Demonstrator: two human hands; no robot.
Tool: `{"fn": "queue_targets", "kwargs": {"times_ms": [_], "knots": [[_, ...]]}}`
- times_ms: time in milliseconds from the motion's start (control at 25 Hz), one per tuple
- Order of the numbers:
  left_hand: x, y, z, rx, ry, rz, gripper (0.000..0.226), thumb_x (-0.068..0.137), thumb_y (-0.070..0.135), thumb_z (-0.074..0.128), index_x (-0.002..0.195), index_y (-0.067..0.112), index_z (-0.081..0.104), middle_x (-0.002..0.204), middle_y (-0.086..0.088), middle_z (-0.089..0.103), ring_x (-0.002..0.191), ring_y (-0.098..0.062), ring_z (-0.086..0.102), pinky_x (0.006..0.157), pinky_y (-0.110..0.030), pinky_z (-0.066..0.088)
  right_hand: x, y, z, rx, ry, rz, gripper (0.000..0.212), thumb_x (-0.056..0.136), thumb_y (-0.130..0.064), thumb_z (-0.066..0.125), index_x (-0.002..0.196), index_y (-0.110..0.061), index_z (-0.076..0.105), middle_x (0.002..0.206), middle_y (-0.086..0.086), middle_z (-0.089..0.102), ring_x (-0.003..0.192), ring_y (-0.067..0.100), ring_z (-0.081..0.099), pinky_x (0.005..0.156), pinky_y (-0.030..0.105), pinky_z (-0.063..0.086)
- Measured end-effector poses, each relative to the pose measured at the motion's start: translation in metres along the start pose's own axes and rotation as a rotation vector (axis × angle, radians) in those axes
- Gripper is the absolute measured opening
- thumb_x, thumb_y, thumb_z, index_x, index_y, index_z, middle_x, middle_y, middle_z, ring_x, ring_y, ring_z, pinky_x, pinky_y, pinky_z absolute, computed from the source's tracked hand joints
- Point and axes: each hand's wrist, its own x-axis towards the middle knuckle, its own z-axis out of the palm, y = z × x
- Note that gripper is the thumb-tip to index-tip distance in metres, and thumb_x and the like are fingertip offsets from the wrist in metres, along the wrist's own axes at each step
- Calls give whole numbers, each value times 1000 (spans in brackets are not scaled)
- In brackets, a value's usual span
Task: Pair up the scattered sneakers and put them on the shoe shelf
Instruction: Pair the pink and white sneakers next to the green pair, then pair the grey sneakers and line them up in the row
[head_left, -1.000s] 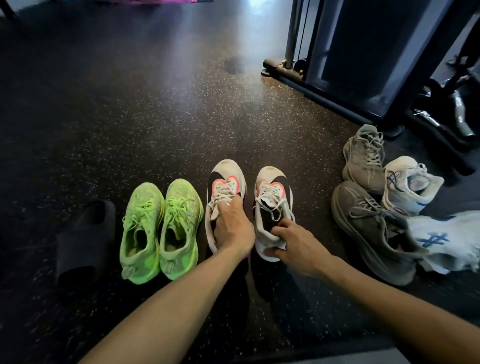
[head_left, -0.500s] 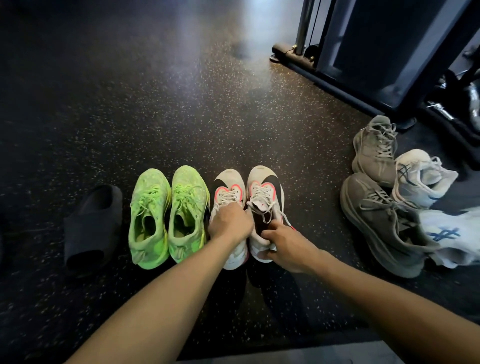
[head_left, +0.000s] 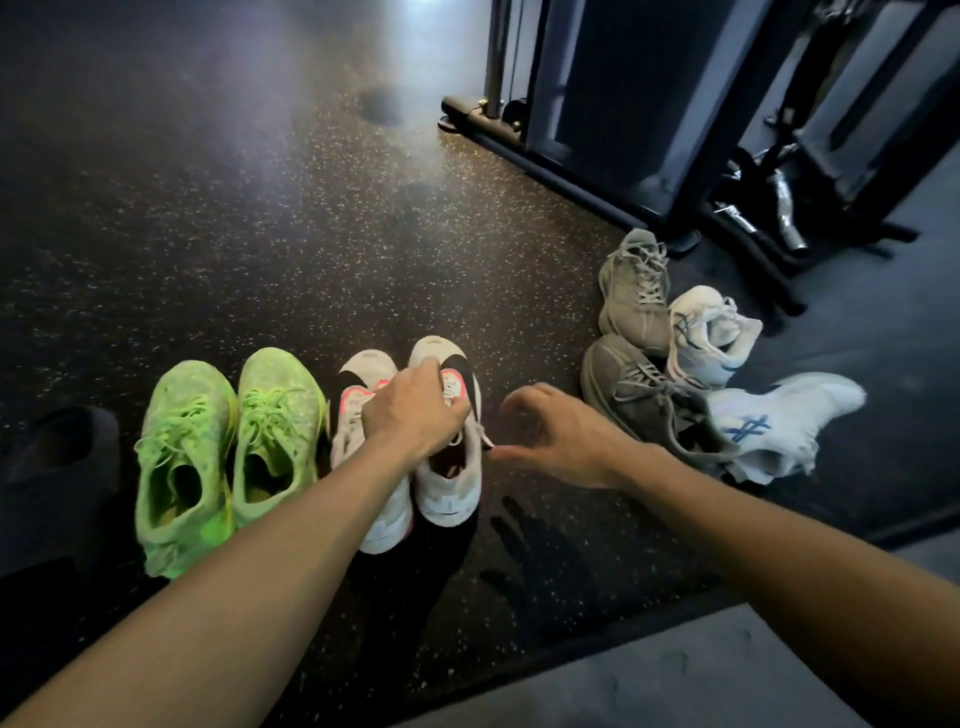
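Note:
Two neon green sneakers (head_left: 228, 447) stand side by side on the dark speckled floor. Right of them sits a white, black and pink pair (head_left: 447, 478), toes pointing away. My left hand (head_left: 415, 410) rests over the tongues and laces of that pair, fingers curled into the right shoe's laces. My right hand (head_left: 561, 436) hovers just right of the pair, fingers spread and holding nothing. Further right lie two grey sneakers (head_left: 639, 395) and two white sneakers with blue stripes (head_left: 711, 332) in a loose heap. No shoe shelf shows.
A black slide sandal (head_left: 57, 467) lies at the far left. A dark gym machine base (head_left: 597, 104) and metal bars (head_left: 779, 197) stand at the back right. A lighter grey floor strip (head_left: 675, 675) runs along the bottom right.
My right hand has let go of the right white sneaker and opened beside it. My left hand has shifted from the left shoe onto the right shoe's laces. The pair now sits closer together.

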Motion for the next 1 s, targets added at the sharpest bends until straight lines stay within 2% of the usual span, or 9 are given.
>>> {"fn": "queue_targets", "kwargs": {"times_ms": [80,200,360,440,560,720,800,920,1000], "knots": [[0,26,6,-18,-54,82,36,81,49,56,105,22,52,111,-6,61,108,-32,57,80,-38,46,-13,19,-24,-44,90,55,61,78,-64,63,124,-26,51,122,-6,53,93,8,53,90,32,50],[0,62,19,-22,-151,217,33,80,50,57,101,25,49,112,-3,57,106,-28,56,80,-37,44,-33,48,-61,-96,177,164,58,80,-64,61,124,-27,51,127,-3,53,104,15,59,93,38,50],[2,115,40,-11,-290,358,39,81,54,58,109,27,50,116,-1,53,109,-26,54,87,-42,50,-60,89,-109,-131,297,310,53,82,-58,61,124,-27,52,126,0,54,108,20,56,94,38,47],[0,139,54,18,-348,423,42,82,55,59,112,27,50,117,0,51,112,-25,51,88,-44,50,-70,109,-126,-162,350,372,50,81,-56,62,122,-29,52,126,3,53,111,25,56,98,44,46],[-6,162,77,16,-378,543,41,79,53,61,109,27,53,117,2,54,112,-23,50,88,-45,51,-74,127,-142,-195,388,429,46,83,-52,61,122,-29,51,128,5,53,112,28,57,99,45,44],[-11,189,98,-68,-451,769,44,83,45,63,121,26,55,123,3,56,116,-21,46,93,-39,47,-63,150,-153,-235,368,492,48,85,-48,58,127,-27,48,133,4,50,117,27,54,101,45,42],[-13,197,109,-19,-524,872,50,85,49,63,128,27,51,129,4,53,119,-22,43,96,-40,44,-53,160,-155,-235,361,502,48,86,-46,58,128,-26,48,134,5,50,119,28,53,102,45,42],[-18,203,126,137,-628,850,70,83,61,61,137,28,31,138,0,39,123,-32,38,92,-47,46,-37,172,-154,-228,355,497,45,88,-40,56,129,-23,48,134,7,51,119,30,53,102,45,41],[-16,202,137,153,-557,772,72,85,58,60,138,30,21,139,-3,34,121,-37,38,86,-47,48,-18,182,-151,-220,351,492,43,89,-38,54,128,-22,49,134,8,51,119,30,53,102,45,42]]}}
